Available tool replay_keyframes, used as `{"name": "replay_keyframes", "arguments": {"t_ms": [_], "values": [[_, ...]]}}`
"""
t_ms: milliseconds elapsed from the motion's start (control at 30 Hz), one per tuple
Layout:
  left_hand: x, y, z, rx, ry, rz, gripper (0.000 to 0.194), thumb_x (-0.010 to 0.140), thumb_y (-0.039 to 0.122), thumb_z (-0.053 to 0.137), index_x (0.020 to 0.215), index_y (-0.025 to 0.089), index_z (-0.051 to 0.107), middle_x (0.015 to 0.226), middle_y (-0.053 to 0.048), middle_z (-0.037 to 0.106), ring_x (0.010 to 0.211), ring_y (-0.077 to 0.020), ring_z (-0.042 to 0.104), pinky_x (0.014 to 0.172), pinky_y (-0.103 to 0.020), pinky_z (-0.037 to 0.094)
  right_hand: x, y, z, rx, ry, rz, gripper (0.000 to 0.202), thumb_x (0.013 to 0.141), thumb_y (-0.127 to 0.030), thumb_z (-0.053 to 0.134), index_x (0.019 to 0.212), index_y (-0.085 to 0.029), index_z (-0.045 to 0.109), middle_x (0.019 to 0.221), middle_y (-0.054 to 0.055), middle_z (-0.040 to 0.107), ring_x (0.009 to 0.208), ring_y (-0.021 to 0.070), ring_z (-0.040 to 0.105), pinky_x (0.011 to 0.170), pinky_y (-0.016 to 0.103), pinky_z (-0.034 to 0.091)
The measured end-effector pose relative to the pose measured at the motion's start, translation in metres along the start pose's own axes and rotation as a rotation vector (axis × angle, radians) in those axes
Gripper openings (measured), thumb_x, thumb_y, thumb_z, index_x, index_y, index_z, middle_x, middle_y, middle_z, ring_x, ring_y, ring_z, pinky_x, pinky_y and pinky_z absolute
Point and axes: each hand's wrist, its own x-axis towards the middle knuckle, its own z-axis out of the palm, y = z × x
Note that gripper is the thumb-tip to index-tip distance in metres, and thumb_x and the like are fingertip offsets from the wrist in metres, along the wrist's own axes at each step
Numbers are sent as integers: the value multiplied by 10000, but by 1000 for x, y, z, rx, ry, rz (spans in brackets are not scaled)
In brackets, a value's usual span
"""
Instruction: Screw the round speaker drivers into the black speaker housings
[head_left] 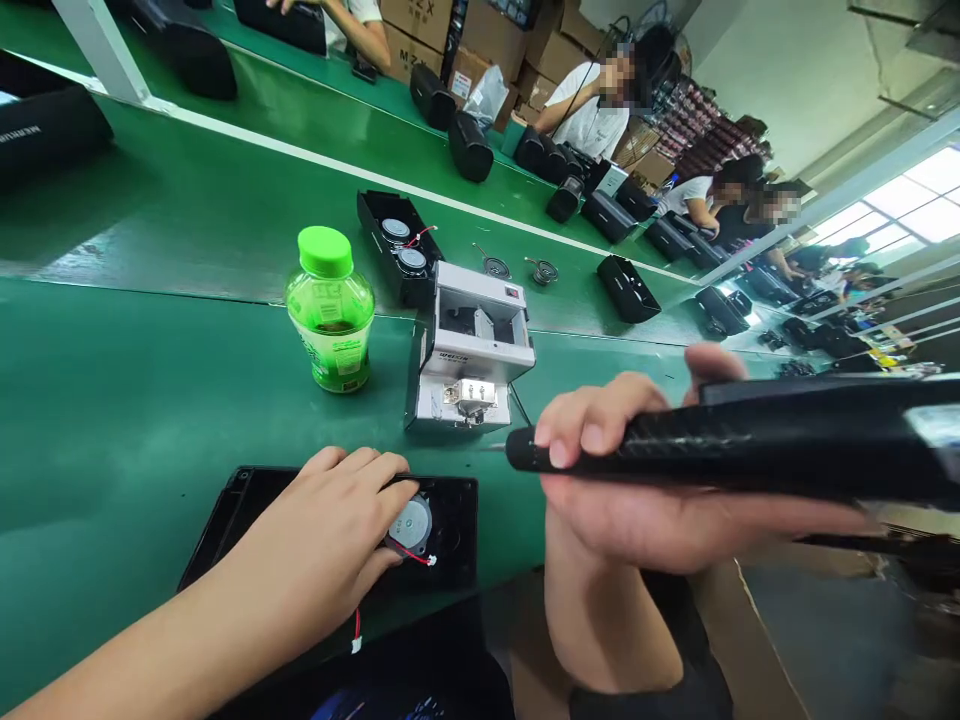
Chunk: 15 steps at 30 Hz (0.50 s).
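Note:
My right hand [645, 500] is wrapped round a long black electric screwdriver [750, 435], held level above the bench. Its thin metal bit points left, in front of the white machine. My left hand [349, 510] is bent over a round speaker driver [412, 525], with the fingers closed against it. That driver sits in a black speaker housing [461, 540] lying on the bench. A short red and black wire with a white plug [431, 561] comes off the driver. Another white plug [357, 646] hangs on a red wire over the housing's near side. The rest of the driver is hidden under my fingers.
Beyond my hands stand a green-capped bottle [330, 315] and a white WEIXIN machine [476, 345]. Behind them are a housing with two drivers [401, 245], coiled wires [541, 271] and another black housing [628, 288]. Co-workers sit across the green line.

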Motion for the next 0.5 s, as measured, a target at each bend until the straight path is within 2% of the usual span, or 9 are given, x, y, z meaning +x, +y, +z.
{"name": "replay_keyframes", "arguments": {"t_ms": [67,133,233,300,367,433,500], "values": [[0,1,5,34,86,14,414,939,187,975,1341,265,910,1473,-112,921,1274,-388,878,1060,-615,608,21,1,3,-3,-20,-64,666,944,-967,978,1242,-373,930,760,-61,847,560,195,745,572,348,678],[1,0,8,57,139,13,428,918,173,982,1331,255,905,1459,-123,921,1244,-396,883,1042,-619,623,36,16,6,-21,-38,-104,718,880,-1028,970,1146,-366,896,707,-78,819,502,188,705,510,330,610],[1,-2,9,57,182,18,500,868,155,1014,1345,261,906,1469,-135,924,1249,-420,888,1046,-630,656,45,41,9,-59,-86,-62,802,810,-1110,935,1081,-360,846,652,-85,775,435,198,648,456,346,545],[-1,-4,6,43,214,31,571,844,181,1055,1388,277,914,1525,-151,913,1302,-454,880,1095,-658,677,47,52,9,-77,-95,-25,812,857,-1123,886,1135,-361,836,666,-81,760,443,200,651,460,356,545],[-3,-8,3,14,230,40,589,856,236,1091,1417,313,928,1574,-148,901,1332,-466,872,1141,-683,687,48,59,9,-96,-68,-69,791,978,-1120,777,1229,-371,828,679,-83,730,449,190,642,451,344,522],[-4,-10,0,-16,224,41,508,916,299,1090,1400,350,947,1578,-128,903,1315,-450,874,1164,-692,693,49,64,9,-106,-33,-162,772,1112,-1091,605,1310,-378,823,679,-84,683,434,177,609,421,321,476],[-5,-12,-2,-31,214,39,409,975,330,1057,1372,361,963,1548,-118,912,1293,-436,877,1176,-702,696,50,69,9,-92,-10,-237,750,1185,-1025,506,1351,-372,838,677,-79,647,417,166,580,392,300,432]]}}
